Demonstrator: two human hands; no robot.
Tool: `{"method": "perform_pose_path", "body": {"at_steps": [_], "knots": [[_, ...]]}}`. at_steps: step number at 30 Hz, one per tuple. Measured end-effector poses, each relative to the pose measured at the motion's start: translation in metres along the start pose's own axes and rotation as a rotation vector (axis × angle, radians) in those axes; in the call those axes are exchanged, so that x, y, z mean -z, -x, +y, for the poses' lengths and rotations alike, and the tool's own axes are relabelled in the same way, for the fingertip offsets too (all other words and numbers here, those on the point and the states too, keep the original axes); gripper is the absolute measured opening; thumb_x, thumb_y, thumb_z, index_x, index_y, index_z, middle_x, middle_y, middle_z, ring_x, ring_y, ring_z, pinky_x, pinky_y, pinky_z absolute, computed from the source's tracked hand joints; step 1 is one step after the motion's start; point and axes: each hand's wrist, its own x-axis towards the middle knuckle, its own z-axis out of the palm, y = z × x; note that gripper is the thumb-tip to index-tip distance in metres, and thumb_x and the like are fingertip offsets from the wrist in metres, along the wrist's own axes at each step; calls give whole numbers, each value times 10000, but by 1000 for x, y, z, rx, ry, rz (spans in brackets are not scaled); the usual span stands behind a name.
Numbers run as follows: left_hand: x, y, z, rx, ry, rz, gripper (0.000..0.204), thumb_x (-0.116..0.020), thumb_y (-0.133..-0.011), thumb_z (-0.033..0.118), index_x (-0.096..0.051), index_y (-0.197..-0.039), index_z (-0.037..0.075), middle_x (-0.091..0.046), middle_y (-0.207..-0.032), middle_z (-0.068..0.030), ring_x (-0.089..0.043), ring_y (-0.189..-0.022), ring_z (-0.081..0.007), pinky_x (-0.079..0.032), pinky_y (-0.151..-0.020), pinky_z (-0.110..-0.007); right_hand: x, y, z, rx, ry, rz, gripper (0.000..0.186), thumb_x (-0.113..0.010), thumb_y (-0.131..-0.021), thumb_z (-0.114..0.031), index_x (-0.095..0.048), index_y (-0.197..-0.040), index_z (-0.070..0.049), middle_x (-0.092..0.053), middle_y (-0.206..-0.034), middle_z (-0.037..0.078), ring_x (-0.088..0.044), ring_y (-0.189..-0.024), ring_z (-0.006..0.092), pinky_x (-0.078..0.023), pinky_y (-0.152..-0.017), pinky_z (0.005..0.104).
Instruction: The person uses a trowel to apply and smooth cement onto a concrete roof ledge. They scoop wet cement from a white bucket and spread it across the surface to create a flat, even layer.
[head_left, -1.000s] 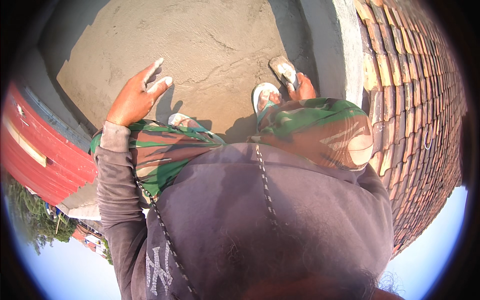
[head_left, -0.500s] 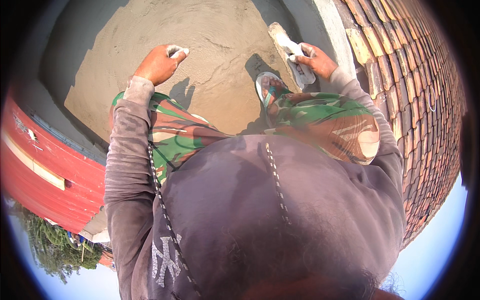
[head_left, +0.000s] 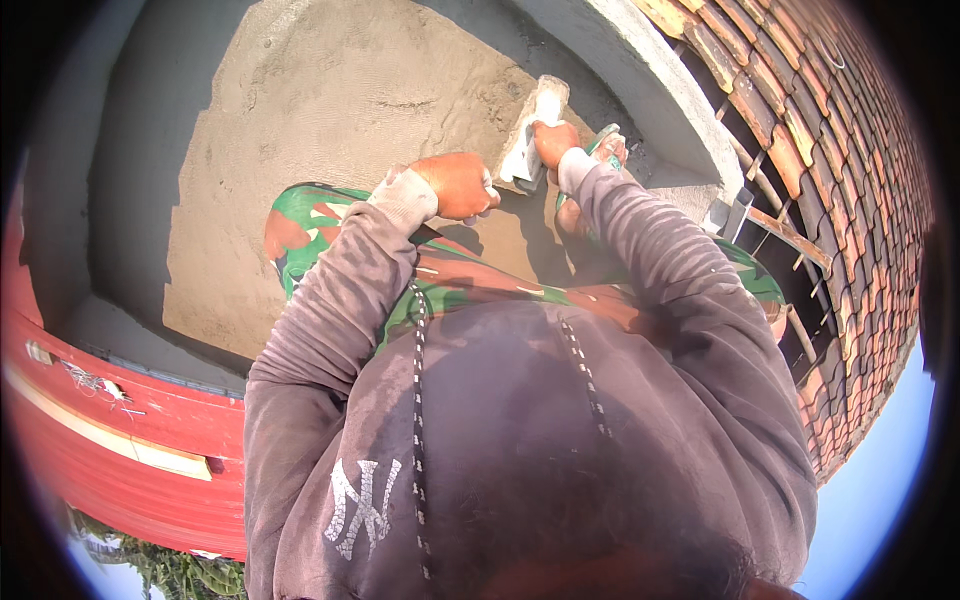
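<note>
In the head view my right hand [head_left: 555,141] grips a flat plastering float [head_left: 518,162], white on top and crusted with mortar, held low over the mortar floor [head_left: 330,100]. Left of it my left hand [head_left: 455,185] is curled closed above my camouflage trouser leg, with nothing visible in it. My foot in a flip-flop [head_left: 610,148] is just right of the float, partly hidden by my right arm. The floor has a grainy, damp-looking surface with cracks and ridges, part of it in shade.
A low grey plastered wall [head_left: 668,105] borders the floor on the right, beyond it a tiled roof [head_left: 850,180] with exposed battens and gaps. Another grey wall [head_left: 120,120] runs along the left. Red metal sheeting [head_left: 120,480] lies outside it at lower left.
My view and body have turned, so the walls sit differently. My left hand has curled closed from spread fingers and moved right. My right hand, still holding the float, has moved inward.
</note>
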Motion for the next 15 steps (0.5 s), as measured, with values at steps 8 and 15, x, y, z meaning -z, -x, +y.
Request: {"method": "perform_pose_path", "body": {"at_steps": [8,15], "knots": [[23,18,-26,90,388,596,355,-652,-1001,307,-730,-950,-36,-723,-784,-73,-636,-705,-135,-513,-687,-316,-105,2,89,-102,-144,121,421,-724,-932,-235,-623,-1266,1,-703,-1259,257,-672,-1204,420,-525,-1028,463],[32,6,-28,149,351,615,345,-663,-1008,313,-725,-990,-25,-714,-804,-72,-631,-746,-127,-502,-710,-296,-94,-43,12,-33,-51,60,463,-800,-870,-306,-710,-1214,-11,-732,-1220,231,-708,-1154,388,-567,-989,446]]}}
